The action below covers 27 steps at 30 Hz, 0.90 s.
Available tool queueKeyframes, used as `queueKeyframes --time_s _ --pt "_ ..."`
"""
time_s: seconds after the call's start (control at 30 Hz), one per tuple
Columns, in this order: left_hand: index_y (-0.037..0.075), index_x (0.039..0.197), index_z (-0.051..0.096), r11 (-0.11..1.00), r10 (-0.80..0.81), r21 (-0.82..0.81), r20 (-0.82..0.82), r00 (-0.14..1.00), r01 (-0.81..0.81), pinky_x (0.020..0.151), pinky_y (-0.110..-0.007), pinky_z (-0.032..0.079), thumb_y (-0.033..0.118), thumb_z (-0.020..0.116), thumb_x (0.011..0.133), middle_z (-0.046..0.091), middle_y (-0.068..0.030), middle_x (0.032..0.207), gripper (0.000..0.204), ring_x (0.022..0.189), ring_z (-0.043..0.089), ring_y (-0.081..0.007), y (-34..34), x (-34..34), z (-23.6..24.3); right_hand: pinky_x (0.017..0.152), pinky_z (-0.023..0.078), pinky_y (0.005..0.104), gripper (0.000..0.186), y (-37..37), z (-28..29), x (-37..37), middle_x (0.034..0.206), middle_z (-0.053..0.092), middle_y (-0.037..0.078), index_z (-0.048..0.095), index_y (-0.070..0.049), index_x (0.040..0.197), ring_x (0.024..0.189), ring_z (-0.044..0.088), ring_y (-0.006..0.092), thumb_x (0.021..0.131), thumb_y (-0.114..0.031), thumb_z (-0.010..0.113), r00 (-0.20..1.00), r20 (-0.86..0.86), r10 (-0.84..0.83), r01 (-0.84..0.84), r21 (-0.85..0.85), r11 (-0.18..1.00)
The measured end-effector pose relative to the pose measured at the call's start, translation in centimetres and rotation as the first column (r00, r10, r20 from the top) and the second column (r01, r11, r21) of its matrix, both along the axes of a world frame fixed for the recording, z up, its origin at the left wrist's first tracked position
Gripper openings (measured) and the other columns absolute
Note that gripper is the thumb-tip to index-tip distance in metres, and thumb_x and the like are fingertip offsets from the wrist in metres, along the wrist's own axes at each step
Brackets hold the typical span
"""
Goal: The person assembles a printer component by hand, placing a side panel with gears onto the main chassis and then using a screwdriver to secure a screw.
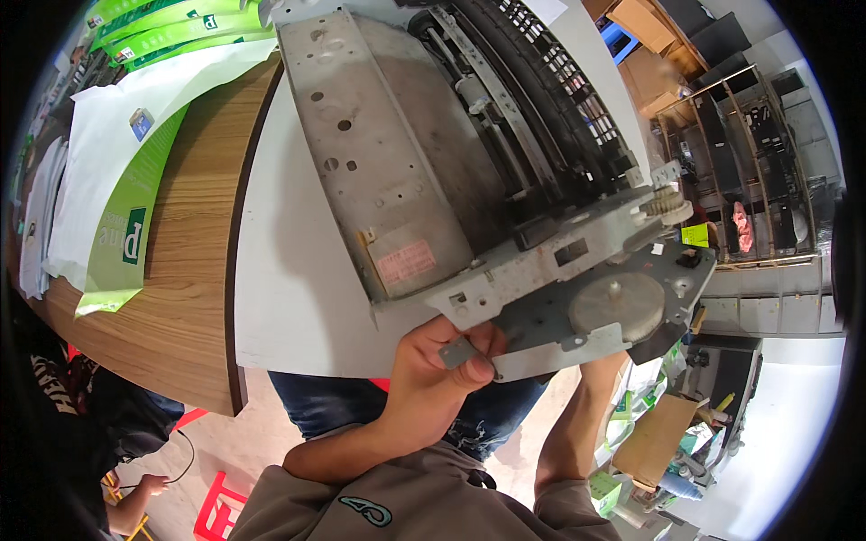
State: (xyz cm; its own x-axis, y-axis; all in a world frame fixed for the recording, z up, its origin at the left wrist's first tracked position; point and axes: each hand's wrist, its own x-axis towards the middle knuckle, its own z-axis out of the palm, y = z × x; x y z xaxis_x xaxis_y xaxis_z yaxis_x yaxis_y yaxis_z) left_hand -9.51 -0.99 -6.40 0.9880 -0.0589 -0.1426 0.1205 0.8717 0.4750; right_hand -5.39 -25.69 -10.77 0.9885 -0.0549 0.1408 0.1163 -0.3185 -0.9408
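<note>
A printer's metal chassis (397,180), with a dark roller assembly (514,117) along its right side, rests on the white table in front of me. At its near end is a grey metal side plate (541,320) bearing a large white gear (618,307). My left hand (446,365) is closed on the plate's left end, thumb on top, just under the chassis's near edge. My right hand (603,368) reaches beneath the plate's right part; its fingers are hidden behind it. Whether the plate is still fixed to the chassis cannot be told.
A wooden desk (194,225) adjoins on the left, with a green-and-white paper wrapper (135,198) and green paper packs (180,32). Another person's hand (155,485) is at lower left, near a red stool (216,509). To the right are a metal rack (740,171) and a cardboard box (654,442).
</note>
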Motion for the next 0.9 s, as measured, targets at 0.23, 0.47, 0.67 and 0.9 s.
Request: queueKeyframes --time_s 0.23,0.47,0.67,0.9 --pt "0.004 0.088 0.048 0.999 0.020 -0.030 -0.008 1.000 -0.020 0.071 -0.028 0.039 0.039 0.082 0.078 0.044 -0.0010 0.082 0.050 0.077 0.043 -0.0128 0.0 0.4 0.0 0.100 0.043 0.0387 0.060 0.6 0.1 1.2 0.123 0.058 0.015 0.050 0.001 0.131 0.112 0.057 0.0272 0.074 -0.005 0.072 0.999 0.046 -0.002 -0.004 0.120 0.993" --pt "0.005 0.088 0.049 0.999 0.035 -0.040 -0.019 0.999 -0.036 0.068 -0.027 0.036 0.037 0.082 0.079 0.044 0.0006 0.080 0.047 0.075 0.042 -0.0109 0.3 0.5 0.1 0.099 0.044 0.0401 0.058 1.7 0.4 2.7 0.123 0.058 0.015 0.051 0.001 0.130 0.111 0.058 0.0287 0.076 -0.007 0.070 0.996 0.083 0.008 -0.024 0.194 0.981" --pt "0.005 0.087 0.049 0.994 0.100 -0.034 -0.096 0.990 -0.104 0.065 -0.027 0.036 0.037 0.084 0.077 0.044 0.0009 0.080 0.048 0.075 0.043 -0.0106 0.3 0.0 0.4 0.099 0.045 0.0413 0.055 2.5 0.6 3.7 0.122 0.058 0.015 0.051 0.000 0.130 0.111 0.059 0.0300 0.078 -0.008 0.069 0.994 0.111 0.010 -0.038 0.254 0.967" --pt "0.006 0.087 0.049 0.998 0.035 -0.039 -0.085 0.996 -0.038 0.066 -0.026 0.034 0.040 0.087 0.071 0.044 0.0010 0.082 0.054 0.077 0.042 -0.0109 0.7 -0.2 0.5 0.098 0.046 0.0427 0.053 3.1 0.6 3.9 0.121 0.058 0.015 0.051 0.000 0.129 0.110 0.059 0.0316 0.080 -0.010 0.068 0.992 0.126 0.012 -0.048 0.287 0.957"
